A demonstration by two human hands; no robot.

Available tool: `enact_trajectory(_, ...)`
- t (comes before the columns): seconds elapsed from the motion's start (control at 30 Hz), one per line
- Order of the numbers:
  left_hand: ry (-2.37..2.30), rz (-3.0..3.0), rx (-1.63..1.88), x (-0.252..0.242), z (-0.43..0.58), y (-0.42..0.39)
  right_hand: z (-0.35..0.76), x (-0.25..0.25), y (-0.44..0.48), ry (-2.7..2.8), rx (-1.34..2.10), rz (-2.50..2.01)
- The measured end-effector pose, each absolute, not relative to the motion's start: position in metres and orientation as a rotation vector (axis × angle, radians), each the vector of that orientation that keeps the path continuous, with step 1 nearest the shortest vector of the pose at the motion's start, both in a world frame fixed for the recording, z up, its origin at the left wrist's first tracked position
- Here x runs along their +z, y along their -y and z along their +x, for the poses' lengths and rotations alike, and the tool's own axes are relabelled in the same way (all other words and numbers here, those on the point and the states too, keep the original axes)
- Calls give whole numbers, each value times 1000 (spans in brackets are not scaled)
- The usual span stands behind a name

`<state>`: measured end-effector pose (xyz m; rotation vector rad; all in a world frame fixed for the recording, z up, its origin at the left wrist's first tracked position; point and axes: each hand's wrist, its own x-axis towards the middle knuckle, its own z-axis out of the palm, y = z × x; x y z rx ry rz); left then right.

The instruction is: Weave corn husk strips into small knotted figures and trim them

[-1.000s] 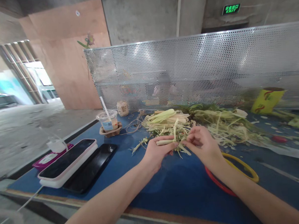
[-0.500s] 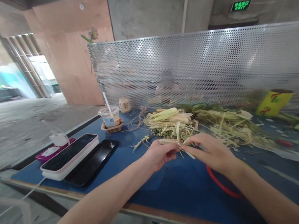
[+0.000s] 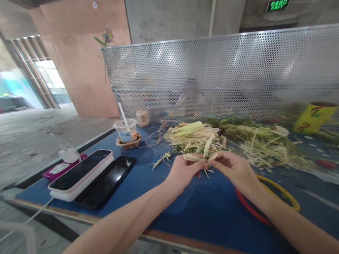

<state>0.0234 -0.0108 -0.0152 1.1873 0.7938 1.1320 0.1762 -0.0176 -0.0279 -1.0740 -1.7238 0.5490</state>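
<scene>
While the left hand (image 3: 184,172) pinches flat, pale-yellow husk strips (image 3: 207,146), the right hand (image 3: 233,170) pinches them alongside, a yellow-green husk pile (image 3: 190,130) just beyond.

Right hand (image 3: 235,169) altered: stretched nearly straight across the work half a second ago, its index finger is now bent, fingertips pinched in at the strips. Upright pale strip (image 3: 208,146) leans farther right than before. Long end that slanted down past the right fingertips no longer shows there; a short strip end (image 3: 214,156) sticks up above them instead. Small red patch (image 3: 198,174) newly visible below the left hand (image 3: 185,170). Yellow ring (image 3: 284,193), mostly covered half a second ago by the right forearm (image 3: 277,212), shows again.
</scene>
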Motion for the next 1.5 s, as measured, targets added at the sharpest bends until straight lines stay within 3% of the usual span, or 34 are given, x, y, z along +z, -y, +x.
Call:
enact_trajectory(0.13,-774,1257,1129,-14,21,10,178,-24,19,1752,438,-1057)
enact_trajectory(0.33,-758,941,1044,-9,20,10,183,-14,24,2104,-187,-858)
enact_trajectory(0.63,-773,935,1060,-7,22,11,189,-13,26,2231,-649,-755)
enact_trajectory(1.13,-736,1316,964,-9,20,13,183,-19,21,1867,407,-1056)
enact_trajectory(1.4,-730,1187,944,-8,21,12,184,-7,27,1955,116,-985)
enact_trajectory(1.5,-715,1211,1004,-8,19,11,183,-7,27,1917,161,-1059)
